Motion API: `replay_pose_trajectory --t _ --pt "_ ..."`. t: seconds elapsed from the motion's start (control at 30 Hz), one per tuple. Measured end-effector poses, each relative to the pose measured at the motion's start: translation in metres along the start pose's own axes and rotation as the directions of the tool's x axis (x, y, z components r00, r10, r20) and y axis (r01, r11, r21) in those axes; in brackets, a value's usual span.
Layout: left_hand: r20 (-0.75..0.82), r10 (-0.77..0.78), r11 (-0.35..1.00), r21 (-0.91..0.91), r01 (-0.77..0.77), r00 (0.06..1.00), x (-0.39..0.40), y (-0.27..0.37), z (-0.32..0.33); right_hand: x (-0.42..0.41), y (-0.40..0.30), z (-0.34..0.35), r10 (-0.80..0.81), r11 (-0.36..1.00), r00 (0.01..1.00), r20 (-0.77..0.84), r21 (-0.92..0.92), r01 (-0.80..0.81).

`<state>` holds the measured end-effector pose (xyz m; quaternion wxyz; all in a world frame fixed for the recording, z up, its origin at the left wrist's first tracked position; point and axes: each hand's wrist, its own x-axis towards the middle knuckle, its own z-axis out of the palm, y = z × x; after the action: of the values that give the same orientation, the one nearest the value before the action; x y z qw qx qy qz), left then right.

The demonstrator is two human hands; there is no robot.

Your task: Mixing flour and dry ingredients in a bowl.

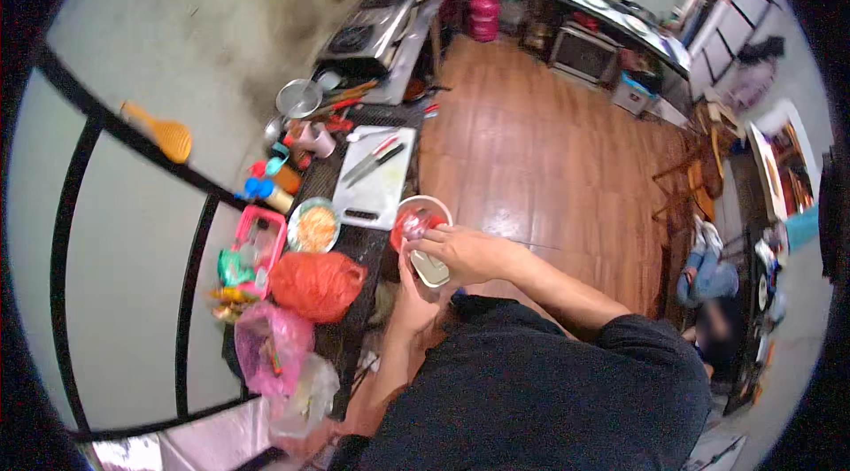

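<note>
A small pale rectangular tub (430, 270) is held in front of my body at the counter's edge. My left hand (420, 305) grips it from the near left side. My right hand (461, 252) reaches over the tub's far right part, its fingers at the rim; whether they grip anything is hidden. Just beyond the fingers is a white-rimmed round bowl (446, 204) with red and purplish contents, too blurred to name. A white cutting board (375, 199) lies beyond it on the counter, bearing a black-handled knife (382, 162) and a red-handled knife (372, 155).
Left of the board stands a plate of shredded orange-and-pale food (317, 228). Nearer are a red plastic bag (317, 286), a pink bag (272, 345) and a pink basket (282, 232). A gas stove (358, 39) stands farther along. A person (710, 278) sits at right.
</note>
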<state>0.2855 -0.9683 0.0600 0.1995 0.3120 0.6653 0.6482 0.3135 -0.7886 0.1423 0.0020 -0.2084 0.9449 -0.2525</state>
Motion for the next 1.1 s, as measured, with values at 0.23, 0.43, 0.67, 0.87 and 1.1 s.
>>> replay_pose_trajectory --t 0.23,0.43,0.67,0.87,1.1 --pt "0.191 0.075 0.997 0.02 -0.08 0.979 0.037 -0.022 0.035 -0.05 0.015 -0.026 0.193 0.977 0.976 -0.102 -0.069 -0.201" --pt "0.357 0.108 0.983 0.1 -0.153 0.928 0.079 -0.086 0.055 -0.084 0.03 -0.051 0.201 0.98 0.927 -0.317 0.07 -0.188" --pt "0.475 0.096 0.926 -0.366 0.098 0.875 0.142 -0.015 0.129 -0.157 0.095 -0.101 0.474 0.645 0.692 -0.544 0.75 0.148" --pt "0.607 0.181 0.938 -0.343 0.049 0.774 0.209 0.007 0.176 -0.199 0.204 -0.088 0.698 0.555 0.54 -0.471 0.832 0.009" --pt "0.708 0.058 0.925 -0.303 0.229 0.704 0.276 0.015 0.219 -0.192 0.28 -0.11 0.738 0.352 0.606 -0.297 0.935 0.029"
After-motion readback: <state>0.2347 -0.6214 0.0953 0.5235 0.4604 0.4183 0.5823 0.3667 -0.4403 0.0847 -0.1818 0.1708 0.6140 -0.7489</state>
